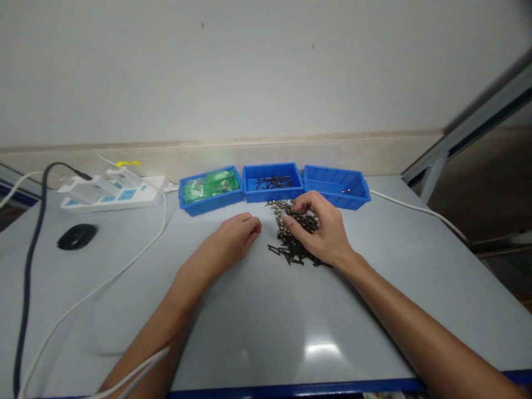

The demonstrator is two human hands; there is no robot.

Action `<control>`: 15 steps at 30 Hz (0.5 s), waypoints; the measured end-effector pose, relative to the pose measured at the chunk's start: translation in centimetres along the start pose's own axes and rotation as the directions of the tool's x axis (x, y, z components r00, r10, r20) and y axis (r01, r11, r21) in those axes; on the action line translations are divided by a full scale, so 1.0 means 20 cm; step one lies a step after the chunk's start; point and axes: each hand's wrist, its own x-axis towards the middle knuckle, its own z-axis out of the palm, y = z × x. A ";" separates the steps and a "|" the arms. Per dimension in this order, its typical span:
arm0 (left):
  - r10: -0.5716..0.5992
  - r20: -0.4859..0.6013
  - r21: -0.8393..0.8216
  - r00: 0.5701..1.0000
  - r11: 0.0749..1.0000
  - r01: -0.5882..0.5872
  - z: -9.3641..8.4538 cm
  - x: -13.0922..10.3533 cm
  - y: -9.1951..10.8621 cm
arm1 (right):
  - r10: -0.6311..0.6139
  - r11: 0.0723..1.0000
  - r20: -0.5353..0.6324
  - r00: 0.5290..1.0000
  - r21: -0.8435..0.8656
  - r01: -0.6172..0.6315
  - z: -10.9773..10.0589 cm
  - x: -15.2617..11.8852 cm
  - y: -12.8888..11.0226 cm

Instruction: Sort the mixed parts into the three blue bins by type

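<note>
Right hand point(322, 230) curled over pile of small dark screws point(293, 238) mid-bench, toward rear edge, fingertips pinching into the heap; left hand point(233, 238) loosely closed, resting beside pile, holding nothing visible. Three blue bins point(272, 183) along rear edge. Screws judged light, stiff, sharp-pointed, prone to scatter; best pinched singly by shank.

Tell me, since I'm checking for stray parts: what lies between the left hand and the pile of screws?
Only bare table shows between the left hand and the pile of screws in the head view; the right hand rests on the pile.
</note>
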 end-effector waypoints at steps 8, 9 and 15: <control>-0.144 -0.256 -0.447 0.956 0.894 0.015 0.02 0.02 0.08 | 0.145 0.981 0.096 0.985 0.113 -0.156 -0.05 -0.06 -0.04; -0.203 -0.254 -0.537 0.946 0.843 0.037 0.02 0.02 0.10 | 0.155 0.978 0.129 0.979 0.122 -0.171 -0.05 -0.07 -0.04; -0.462 -0.158 -0.855 0.873 0.505 0.113 0.02 0.04 0.14 | 0.307 0.855 0.254 0.917 0.350 -0.383 -0.01 -0.07 -0.02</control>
